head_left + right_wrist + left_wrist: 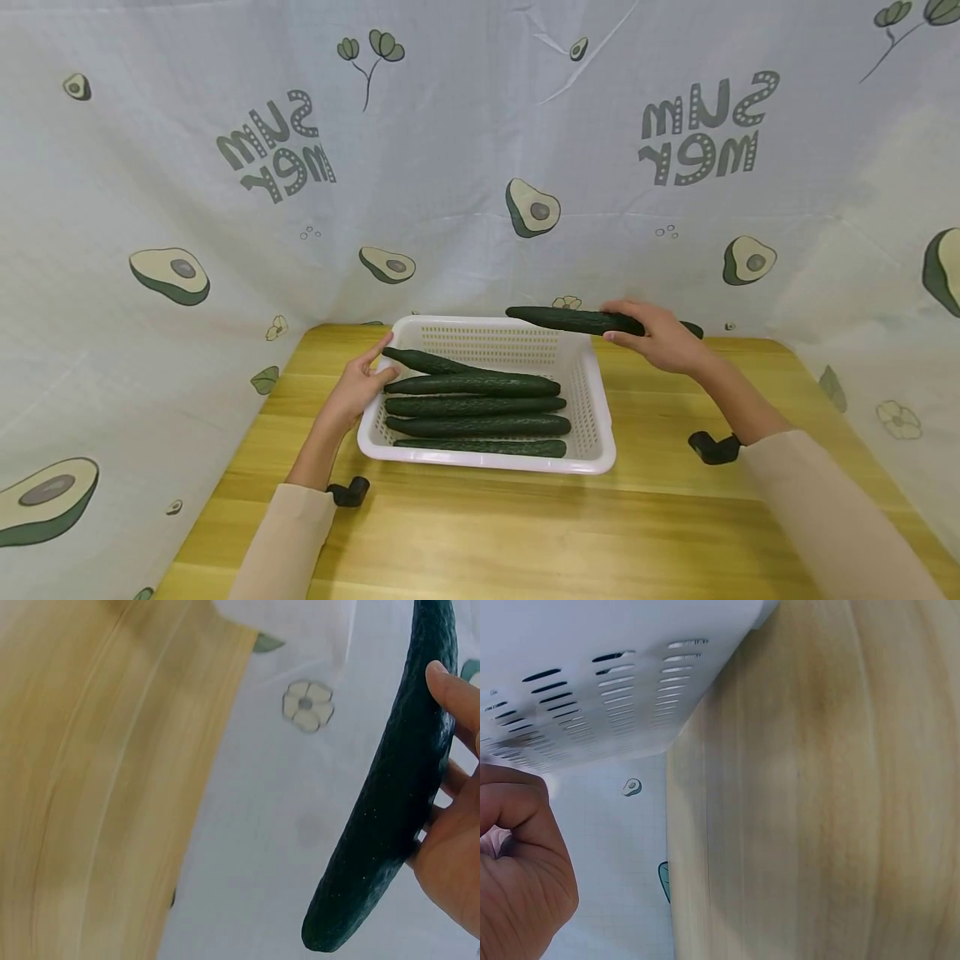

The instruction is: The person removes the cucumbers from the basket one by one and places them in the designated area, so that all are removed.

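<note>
A white plastic basket holds several dark green cucumbers lying side by side, with one at the back slanting across its neighbour. My left hand grips the basket's left rim, its thumb over the edge; in the left wrist view the curled fingers are beside the slotted wall. Above the basket's back right corner, my right hand holds another cucumber around its right part, roughly level. The right wrist view shows this cucumber between thumb and fingers, away from the tabletop.
The basket stands on a yellow wood-grain table. A pale cloth printed with avocados and lettering hangs behind the table and along its sides. Each wrist wears a small black camera mount, such as the right one.
</note>
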Action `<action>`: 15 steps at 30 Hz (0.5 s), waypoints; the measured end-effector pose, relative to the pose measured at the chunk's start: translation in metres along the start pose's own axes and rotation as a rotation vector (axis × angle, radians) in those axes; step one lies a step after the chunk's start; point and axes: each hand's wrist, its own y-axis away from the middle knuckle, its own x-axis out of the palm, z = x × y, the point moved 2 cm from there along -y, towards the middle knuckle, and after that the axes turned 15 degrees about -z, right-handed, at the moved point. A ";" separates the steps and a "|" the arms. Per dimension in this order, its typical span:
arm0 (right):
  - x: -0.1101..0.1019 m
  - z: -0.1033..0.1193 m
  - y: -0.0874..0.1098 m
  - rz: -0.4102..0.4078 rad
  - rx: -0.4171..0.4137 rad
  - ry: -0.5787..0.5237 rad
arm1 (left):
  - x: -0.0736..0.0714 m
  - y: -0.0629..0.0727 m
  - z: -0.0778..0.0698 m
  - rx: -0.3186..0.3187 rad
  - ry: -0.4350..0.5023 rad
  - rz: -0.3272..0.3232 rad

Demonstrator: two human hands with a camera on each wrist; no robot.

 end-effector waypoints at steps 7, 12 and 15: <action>-0.017 -0.024 0.016 -0.016 0.025 0.020 | 0.000 -0.001 0.001 -0.003 -0.008 0.004; -0.027 -0.044 0.028 -0.017 0.037 0.044 | 0.001 0.000 0.000 -0.004 -0.001 0.004; -0.032 -0.058 0.035 -0.025 0.032 0.053 | 0.001 0.000 -0.001 -0.009 0.006 0.002</action>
